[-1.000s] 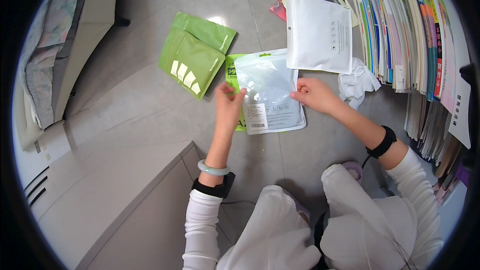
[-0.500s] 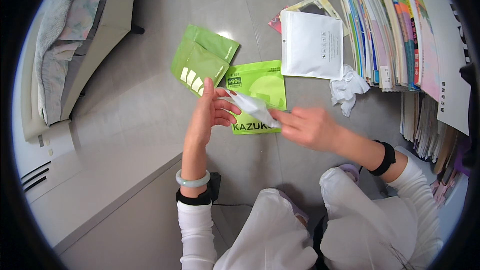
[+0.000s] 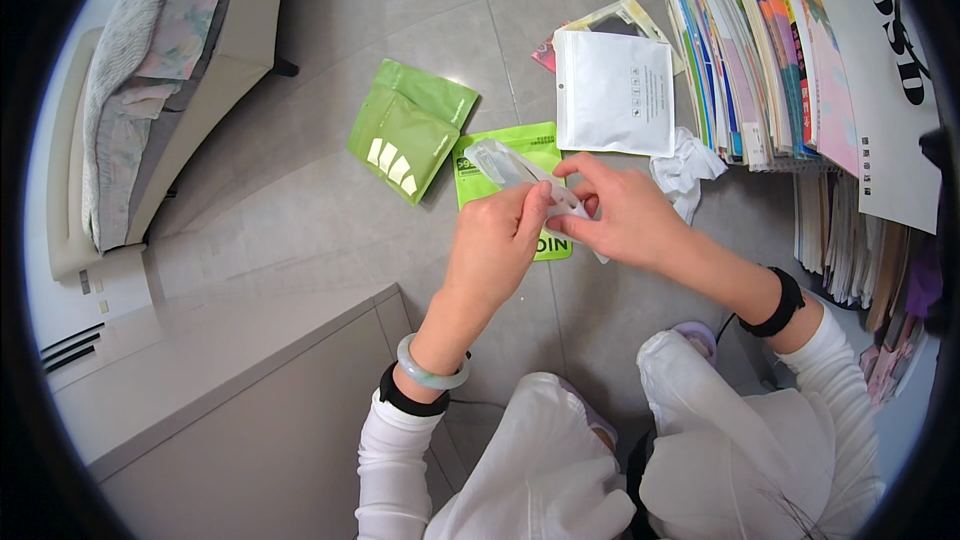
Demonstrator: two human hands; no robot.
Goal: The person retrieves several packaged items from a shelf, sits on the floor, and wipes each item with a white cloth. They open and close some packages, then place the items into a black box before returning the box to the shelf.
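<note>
A grey tiled floor (image 3: pixel 420 10) fills the room, with clock hours read from the centre of the view. The cabinet (image 3: pixel 240 360), pale and boxy, stands at 8 o'clock. The bed (image 3: pixel 222 90) is at 10 o'clock, its floral bedding along the far left. The books (image 3: pixel 745 70) stand in a long row at 2 o'clock, a white board (image 3: pixel 880 130) against their outer end. The person's knees (image 3: pixel 540 450), in white cloth, show between 5 and 6 o'clock.

Among the smaller things, the lime pouch (image 3: pixel 518 138) lies flat just above centre, partly hidden by the hands. Two green pouches (image 3: pixel 405 135) overlap at 11 o'clock, near it. The white pouch (image 3: pixel 615 90) lies between 1 and 2 o'clock, over part of a yellow-edged packet (image 3: pixel 640 12).

The clear pouch (image 3: pixel 495 160) is at the centre, held tilted, its top toward 11 o'clock and its lower end toward 4. In the view it covers part of the lime pouch. The left hand (image 3: pixel 490 245) has a narrow grip, thumb pressed on the pouch's near side. The right hand (image 3: pixel 635 215) also has a narrow grip, thumb and fingers pinching its right edge.

The tissue (image 3: pixel 688 172), white and crumpled, lies near the books, between 2 and 3 o'clock. Smallest is the bangle (image 3: pixel 432 372), pale green, on the left wrist.
</note>
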